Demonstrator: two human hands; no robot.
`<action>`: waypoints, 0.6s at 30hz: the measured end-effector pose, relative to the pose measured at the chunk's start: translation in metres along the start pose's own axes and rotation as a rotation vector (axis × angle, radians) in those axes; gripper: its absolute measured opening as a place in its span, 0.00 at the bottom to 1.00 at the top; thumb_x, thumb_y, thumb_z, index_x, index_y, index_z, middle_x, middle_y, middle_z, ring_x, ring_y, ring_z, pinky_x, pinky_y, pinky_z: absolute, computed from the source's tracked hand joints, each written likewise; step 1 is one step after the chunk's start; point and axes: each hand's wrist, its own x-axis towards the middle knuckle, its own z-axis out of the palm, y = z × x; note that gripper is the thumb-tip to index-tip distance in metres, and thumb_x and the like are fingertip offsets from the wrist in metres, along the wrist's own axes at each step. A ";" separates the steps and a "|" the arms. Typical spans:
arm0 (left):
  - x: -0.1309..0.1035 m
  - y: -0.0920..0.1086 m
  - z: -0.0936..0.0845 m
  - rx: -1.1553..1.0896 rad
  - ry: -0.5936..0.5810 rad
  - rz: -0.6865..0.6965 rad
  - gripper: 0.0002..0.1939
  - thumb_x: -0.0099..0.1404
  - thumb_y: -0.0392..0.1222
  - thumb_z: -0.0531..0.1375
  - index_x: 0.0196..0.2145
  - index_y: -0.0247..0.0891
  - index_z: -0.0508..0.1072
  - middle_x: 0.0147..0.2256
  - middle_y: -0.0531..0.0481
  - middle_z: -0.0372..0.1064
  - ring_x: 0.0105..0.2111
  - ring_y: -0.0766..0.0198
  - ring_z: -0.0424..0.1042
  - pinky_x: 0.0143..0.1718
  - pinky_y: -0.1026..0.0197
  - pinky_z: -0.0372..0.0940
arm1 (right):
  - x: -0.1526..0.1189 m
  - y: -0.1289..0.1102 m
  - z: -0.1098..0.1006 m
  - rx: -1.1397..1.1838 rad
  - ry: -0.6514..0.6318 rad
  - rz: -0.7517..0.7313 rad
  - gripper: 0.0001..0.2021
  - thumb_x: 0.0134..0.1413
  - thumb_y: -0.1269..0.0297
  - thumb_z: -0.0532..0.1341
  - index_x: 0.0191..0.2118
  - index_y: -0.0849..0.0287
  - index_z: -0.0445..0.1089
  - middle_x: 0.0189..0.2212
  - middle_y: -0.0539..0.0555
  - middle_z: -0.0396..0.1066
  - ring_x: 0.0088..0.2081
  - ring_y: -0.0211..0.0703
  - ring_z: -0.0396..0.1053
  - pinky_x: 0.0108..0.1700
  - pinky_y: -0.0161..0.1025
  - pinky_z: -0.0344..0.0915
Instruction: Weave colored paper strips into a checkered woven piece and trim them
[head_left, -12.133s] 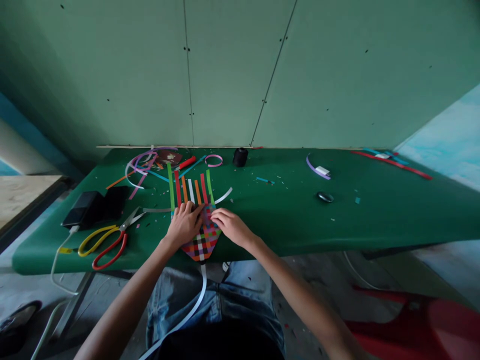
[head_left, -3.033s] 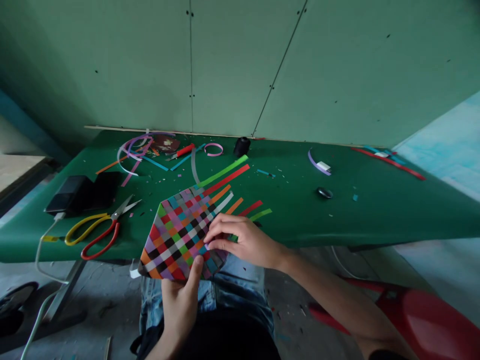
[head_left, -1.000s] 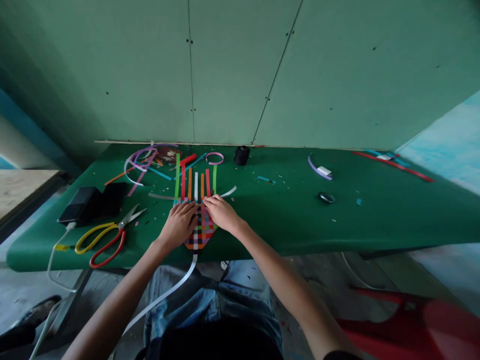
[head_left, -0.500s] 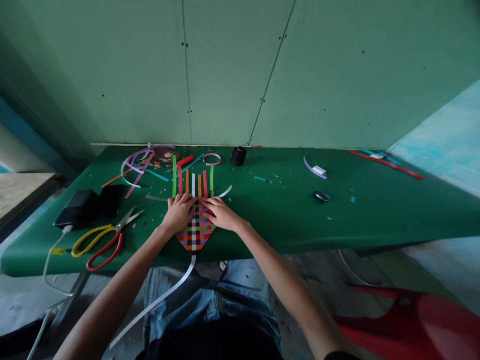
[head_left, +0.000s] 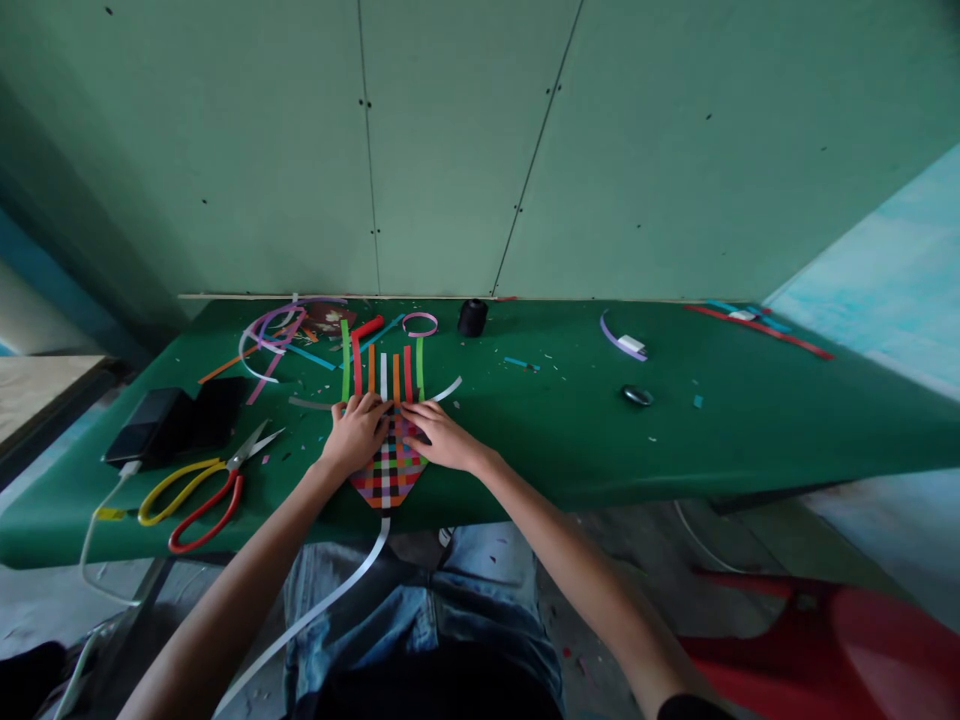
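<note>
A woven piece of coloured strips (head_left: pixel 388 480) lies near the table's front edge. It has a checkered pattern and a pointed lower end. Upright green, red, orange and white strips (head_left: pixel 384 375) stick out from its top. My left hand (head_left: pixel 358 435) rests on its upper left part, fingers spread and pressing down. On the upper right part lies my right hand (head_left: pixel 439 433), fingers stretched out with the tips near the middle. A pale cross strip (head_left: pixel 448 390) shows beyond both hands; its middle is hidden beneath them. A long white strip (head_left: pixel 322 603) trails from the bottom over my lap.
Scissors (head_left: pixel 238 462) with yellow and red handles lie open at left, beside a black box (head_left: pixel 154 425) with a white cable. Loose strips (head_left: pixel 277 325) are heaped behind. A black spool (head_left: pixel 472 317) stands near the wall. A dark oval object (head_left: pixel 637 396) lies at right.
The view has tilted and shifted slightly, so everything sits a little lower and further left. Both hands stay on the top edge of the weave with hardly any movement.
</note>
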 end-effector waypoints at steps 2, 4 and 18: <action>0.000 0.001 0.000 0.003 0.005 -0.006 0.23 0.79 0.45 0.48 0.64 0.47 0.72 0.59 0.40 0.69 0.58 0.43 0.65 0.59 0.37 0.58 | -0.007 -0.004 0.000 0.049 0.098 -0.022 0.19 0.71 0.61 0.62 0.63 0.61 0.71 0.63 0.63 0.69 0.68 0.53 0.62 0.70 0.52 0.62; -0.001 0.002 0.000 0.014 0.003 -0.016 0.23 0.79 0.46 0.48 0.64 0.47 0.72 0.59 0.40 0.70 0.58 0.43 0.65 0.59 0.37 0.58 | -0.012 -0.007 -0.002 0.104 0.225 0.004 0.13 0.73 0.62 0.59 0.56 0.59 0.74 0.57 0.61 0.75 0.62 0.50 0.70 0.66 0.50 0.67; -0.012 0.008 -0.003 0.040 0.015 0.002 0.19 0.79 0.49 0.52 0.60 0.45 0.74 0.56 0.41 0.71 0.57 0.46 0.67 0.57 0.42 0.61 | 0.014 -0.030 -0.046 0.153 0.648 0.059 0.13 0.74 0.67 0.52 0.56 0.56 0.69 0.49 0.61 0.77 0.49 0.47 0.78 0.51 0.46 0.76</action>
